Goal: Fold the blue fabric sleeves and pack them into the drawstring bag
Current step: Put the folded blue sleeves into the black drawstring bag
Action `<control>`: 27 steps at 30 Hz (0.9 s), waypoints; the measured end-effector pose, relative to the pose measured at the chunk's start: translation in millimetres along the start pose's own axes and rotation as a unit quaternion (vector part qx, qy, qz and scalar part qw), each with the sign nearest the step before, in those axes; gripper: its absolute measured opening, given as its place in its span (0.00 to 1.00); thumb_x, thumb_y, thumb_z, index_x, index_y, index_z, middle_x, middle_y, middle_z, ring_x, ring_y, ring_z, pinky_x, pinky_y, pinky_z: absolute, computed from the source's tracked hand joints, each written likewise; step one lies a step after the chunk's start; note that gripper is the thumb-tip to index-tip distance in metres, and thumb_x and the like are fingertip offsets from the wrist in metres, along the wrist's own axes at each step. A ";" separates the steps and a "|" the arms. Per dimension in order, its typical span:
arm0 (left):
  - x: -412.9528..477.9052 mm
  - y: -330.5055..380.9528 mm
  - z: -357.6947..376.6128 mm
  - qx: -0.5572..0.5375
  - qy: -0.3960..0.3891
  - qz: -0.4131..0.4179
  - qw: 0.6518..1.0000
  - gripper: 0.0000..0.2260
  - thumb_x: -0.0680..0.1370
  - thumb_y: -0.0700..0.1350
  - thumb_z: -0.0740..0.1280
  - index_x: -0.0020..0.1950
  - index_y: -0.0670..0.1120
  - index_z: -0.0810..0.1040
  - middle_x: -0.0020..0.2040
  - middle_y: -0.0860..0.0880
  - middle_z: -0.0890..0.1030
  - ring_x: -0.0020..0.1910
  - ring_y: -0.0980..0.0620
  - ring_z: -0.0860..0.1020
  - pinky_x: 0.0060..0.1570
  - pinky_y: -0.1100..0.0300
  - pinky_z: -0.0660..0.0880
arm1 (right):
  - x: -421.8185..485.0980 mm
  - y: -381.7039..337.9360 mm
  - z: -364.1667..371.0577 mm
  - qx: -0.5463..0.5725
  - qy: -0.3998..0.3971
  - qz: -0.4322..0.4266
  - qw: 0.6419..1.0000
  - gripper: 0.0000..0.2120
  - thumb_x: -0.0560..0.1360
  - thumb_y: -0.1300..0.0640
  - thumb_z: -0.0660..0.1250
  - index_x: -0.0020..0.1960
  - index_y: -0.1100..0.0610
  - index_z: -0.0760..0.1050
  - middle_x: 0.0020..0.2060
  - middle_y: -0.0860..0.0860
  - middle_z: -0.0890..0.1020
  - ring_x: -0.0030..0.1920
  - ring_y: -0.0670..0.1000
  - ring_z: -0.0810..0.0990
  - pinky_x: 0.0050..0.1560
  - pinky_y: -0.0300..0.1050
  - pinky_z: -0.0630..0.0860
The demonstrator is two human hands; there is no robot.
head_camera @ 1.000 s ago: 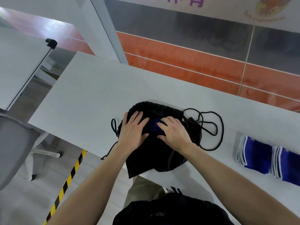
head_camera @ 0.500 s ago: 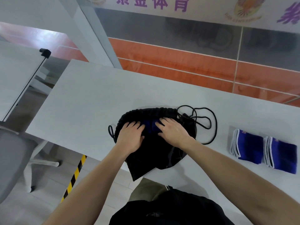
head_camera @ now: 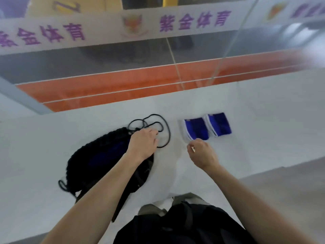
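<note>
The black drawstring bag (head_camera: 98, 162) lies flat on the white table (head_camera: 263, 129), its mouth toward the right, and blue fabric (head_camera: 112, 150) shows inside it. My left hand (head_camera: 143, 143) rests at the mouth with fingers curled over the rim, beside the looped black cord (head_camera: 158, 124). Two folded blue sleeves with white edges lie side by side to the right, the near one (head_camera: 196, 128) and the far one (head_camera: 219, 124). Just below the near sleeve hovers my right hand (head_camera: 202, 152), fingers loosely curled, holding nothing. The whole frame is motion-blurred.
A glass wall with orange stripes (head_camera: 123, 85) and purple lettering runs along the table's far edge. The table's near edge (head_camera: 263, 171) drops to grey floor at the right. My dark clothing (head_camera: 175, 222) fills the bottom centre.
Both hands lay flat on the bag before. My right hand has left the bag and moved right, up to the folded sleeves. The left hand shifted to the bag's mouth. The camera swung right.
</note>
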State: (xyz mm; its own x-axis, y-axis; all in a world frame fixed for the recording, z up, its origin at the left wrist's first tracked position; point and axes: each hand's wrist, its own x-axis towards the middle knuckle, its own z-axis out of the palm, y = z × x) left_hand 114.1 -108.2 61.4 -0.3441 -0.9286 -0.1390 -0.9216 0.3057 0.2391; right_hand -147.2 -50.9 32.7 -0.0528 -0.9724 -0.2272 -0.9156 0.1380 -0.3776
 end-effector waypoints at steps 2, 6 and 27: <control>21.1 32.3 11.3 -0.015 -0.016 0.023 1.000 0.15 0.85 0.52 0.64 0.69 0.50 0.83 0.63 0.48 0.85 0.62 0.44 0.84 0.58 0.47 0.82 | 1.8 37.4 -14.5 0.019 0.046 0.074 0.996 0.16 0.84 0.50 0.66 0.42 0.58 0.80 0.42 0.54 0.81 0.42 0.60 0.82 0.43 0.52 0.76; 58.9 80.7 47.9 -0.028 -0.044 0.065 0.997 0.17 0.86 0.51 0.65 0.75 0.52 0.80 0.75 0.46 0.78 0.74 0.43 0.76 0.69 0.45 0.78 | 32.1 100.4 -41.8 0.062 0.098 0.173 0.978 0.14 0.84 0.47 0.68 0.57 0.58 0.82 0.55 0.55 0.83 0.53 0.61 0.83 0.53 0.53 0.78; 52.5 85.5 86.5 -0.134 -0.053 -0.131 0.981 0.15 0.85 0.46 0.68 0.72 0.52 0.80 0.72 0.55 0.77 0.62 0.49 0.82 0.59 0.51 0.79 | 135.5 130.3 -108.2 0.246 -0.059 0.120 0.960 0.11 0.82 0.52 0.71 0.62 0.53 0.75 0.50 0.46 0.83 0.49 0.51 0.83 0.47 0.51 0.81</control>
State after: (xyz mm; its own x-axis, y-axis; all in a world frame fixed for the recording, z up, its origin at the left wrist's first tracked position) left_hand 1.7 -112.6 -8.6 -0.1313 -0.9364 -0.3255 -0.9058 -0.0200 0.4232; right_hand -316.8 -185.0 49.8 -0.1661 -0.8775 -0.4498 -0.5821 0.4555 -0.6736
